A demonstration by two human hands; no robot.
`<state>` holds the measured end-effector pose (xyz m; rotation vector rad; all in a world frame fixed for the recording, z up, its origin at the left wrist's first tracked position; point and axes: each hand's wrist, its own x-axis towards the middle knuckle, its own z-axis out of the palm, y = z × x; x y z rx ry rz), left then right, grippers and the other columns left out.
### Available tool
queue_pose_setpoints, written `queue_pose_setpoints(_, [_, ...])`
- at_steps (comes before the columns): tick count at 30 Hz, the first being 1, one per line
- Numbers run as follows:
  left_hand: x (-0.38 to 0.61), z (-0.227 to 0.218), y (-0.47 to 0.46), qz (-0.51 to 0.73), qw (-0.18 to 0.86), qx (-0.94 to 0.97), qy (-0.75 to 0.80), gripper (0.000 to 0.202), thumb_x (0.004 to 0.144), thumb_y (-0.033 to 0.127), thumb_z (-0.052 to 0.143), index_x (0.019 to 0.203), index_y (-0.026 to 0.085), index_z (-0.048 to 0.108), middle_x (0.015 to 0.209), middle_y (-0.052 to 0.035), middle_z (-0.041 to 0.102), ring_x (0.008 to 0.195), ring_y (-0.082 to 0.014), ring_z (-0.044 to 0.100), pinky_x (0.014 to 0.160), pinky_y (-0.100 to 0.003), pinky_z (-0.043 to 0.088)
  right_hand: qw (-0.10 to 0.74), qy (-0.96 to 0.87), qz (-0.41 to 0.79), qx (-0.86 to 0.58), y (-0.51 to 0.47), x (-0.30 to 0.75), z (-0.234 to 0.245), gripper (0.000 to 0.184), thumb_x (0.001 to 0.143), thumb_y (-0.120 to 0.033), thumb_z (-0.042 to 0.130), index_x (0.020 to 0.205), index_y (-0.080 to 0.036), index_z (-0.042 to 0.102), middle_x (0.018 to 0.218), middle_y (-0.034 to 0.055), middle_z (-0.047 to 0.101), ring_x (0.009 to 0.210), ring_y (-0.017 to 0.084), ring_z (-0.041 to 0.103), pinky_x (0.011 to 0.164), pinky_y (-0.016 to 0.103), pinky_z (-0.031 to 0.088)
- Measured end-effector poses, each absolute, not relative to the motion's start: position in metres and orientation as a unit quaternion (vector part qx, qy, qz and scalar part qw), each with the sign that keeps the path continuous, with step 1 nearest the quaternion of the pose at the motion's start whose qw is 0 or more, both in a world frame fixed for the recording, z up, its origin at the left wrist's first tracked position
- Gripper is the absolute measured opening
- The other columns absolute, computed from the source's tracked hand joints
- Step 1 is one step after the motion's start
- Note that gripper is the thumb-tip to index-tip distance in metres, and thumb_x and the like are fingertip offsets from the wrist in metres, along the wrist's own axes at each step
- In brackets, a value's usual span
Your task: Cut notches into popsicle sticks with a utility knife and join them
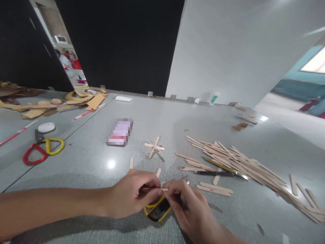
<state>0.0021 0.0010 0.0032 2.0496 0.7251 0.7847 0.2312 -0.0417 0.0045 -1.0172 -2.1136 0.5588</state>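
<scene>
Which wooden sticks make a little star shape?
The crossed sticks between the phone and the big stick pile, beyond the left hand. Their ends spread out from one middle; the pile's sticks mostly point the same way.

No text, label, brand, number or sign can be read. The phone point(120, 132) left of center has its screen broken into coarse squares, a red band across the lower part, its characters illegible. The green patch on the small green-and-white item point(214, 98), right of center at the wall's foot, is too blurred to read. The white box point(61, 39) at upper left is too small for any lettering to be made out.
</scene>
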Motion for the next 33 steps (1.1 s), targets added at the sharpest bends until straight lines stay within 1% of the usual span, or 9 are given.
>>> queue_pose_setpoints(4, [0.0019, 0.0054, -0.0002, 0.311, 0.420, 0.801, 0.291, 0.018, 0.106, 0.029, 0.055, 0.095, 0.017, 0.062, 0.069, 0.0049, 0.051, 0.058, -0.0088, 0.041, 0.054, -0.020, 0.034, 0.365, -0.809, 0.216, -0.407, -0.0424, 0.2296, 0.0074, 0.017, 0.106, -0.012, 0.046, 0.101, -0.028, 0.049, 0.087, -0.0005, 0.075, 0.068, 0.014, 0.067, 0.066, 0.024, 0.054])
queue_pose_setpoints(9, [0.0019, 0.0096, -0.0014, 0.310, 0.436, 0.794, 0.289, 0.009, 0.104, 0.023, 0.054, 0.102, 0.018, 0.061, 0.071, 0.0055, 0.051, 0.058, -0.0086, 0.039, 0.055, -0.020, 0.034, 0.360, -0.798, 0.224, -0.428, -0.0423, 0.2294, 0.0088, 0.015, 0.107, -0.014, 0.049, 0.101, -0.027, 0.051, 0.083, -0.0017, 0.072, 0.064, 0.013, 0.065, 0.062, 0.023, 0.053])
queue_pose_setpoints(12, [0.0028, 0.0101, -0.0010, 0.310, 0.437, 0.794, 0.287, 0.011, 0.104, 0.023, 0.054, 0.098, 0.018, 0.061, 0.070, 0.0059, 0.050, 0.058, -0.0082, 0.040, 0.055, -0.019, 0.034, 0.360, -0.797, 0.228, -0.429, -0.0420, 0.2302, 0.0072, 0.014, 0.107, -0.015, 0.049, 0.102, -0.027, 0.053, 0.085, -0.0008, 0.073, 0.066, 0.014, 0.066, 0.062, 0.024, 0.053])
queue_pose_setpoints(16, [0.0027, 0.0090, 0.0003, 0.305, 0.438, 0.795, 0.288, 0.017, 0.105, 0.028, 0.054, 0.092, 0.018, 0.058, 0.067, 0.0072, 0.045, 0.055, -0.0076, 0.037, 0.053, -0.019, 0.030, 0.358, -0.798, 0.230, -0.427, -0.0422, 0.2307, 0.0055, 0.013, 0.106, -0.015, 0.049, 0.102, -0.026, 0.054, 0.087, 0.0009, 0.074, 0.067, 0.015, 0.067, 0.062, 0.024, 0.053])
queue_pose_setpoints(19, [0.0016, 0.0074, 0.0007, 0.308, 0.439, 0.793, 0.290, 0.018, 0.106, 0.031, 0.055, 0.093, 0.018, 0.057, 0.068, 0.0066, 0.047, 0.057, -0.0083, 0.039, 0.054, -0.020, 0.031, 0.357, -0.798, 0.230, -0.428, -0.0421, 0.2301, 0.0058, 0.013, 0.106, -0.015, 0.049, 0.103, -0.027, 0.054, 0.085, 0.0000, 0.074, 0.065, 0.014, 0.066, 0.062, 0.024, 0.053])
queue_pose_setpoints(21, [0.0011, 0.0069, 0.0004, 0.307, 0.446, 0.788, 0.293, 0.017, 0.106, 0.030, 0.055, 0.093, 0.019, 0.057, 0.069, 0.0062, 0.049, 0.058, -0.0084, 0.040, 0.054, -0.020, 0.032, 0.357, -0.797, 0.230, -0.429, -0.0416, 0.2297, 0.0066, 0.014, 0.106, -0.015, 0.048, 0.102, -0.027, 0.053, 0.085, 0.0001, 0.074, 0.066, 0.014, 0.066, 0.061, 0.024, 0.052])
queue_pose_setpoints(28, [0.0025, 0.0083, 0.0003, 0.303, 0.456, 0.783, 0.296, 0.009, 0.104, 0.023, 0.055, 0.095, 0.019, 0.057, 0.070, 0.0070, 0.048, 0.056, -0.0078, 0.040, 0.054, -0.019, 0.032, 0.350, -0.798, 0.232, -0.432, -0.0406, 0.2304, 0.0080, 0.013, 0.107, -0.015, 0.048, 0.102, -0.026, 0.054, 0.087, 0.0013, 0.076, 0.069, 0.016, 0.070, 0.065, 0.026, 0.054])
queue_pose_setpoints(33, [0.0026, 0.0089, 0.0000, 0.303, 0.463, 0.779, 0.295, 0.012, 0.104, 0.025, 0.056, 0.093, 0.019, 0.056, 0.068, 0.0069, 0.050, 0.055, -0.0078, 0.041, 0.053, -0.019, 0.032, 0.351, -0.798, 0.228, -0.433, -0.0421, 0.2303, 0.0054, 0.012, 0.107, -0.016, 0.049, 0.103, -0.026, 0.054, 0.087, 0.0019, 0.076, 0.068, 0.016, 0.068, 0.064, 0.027, 0.053])
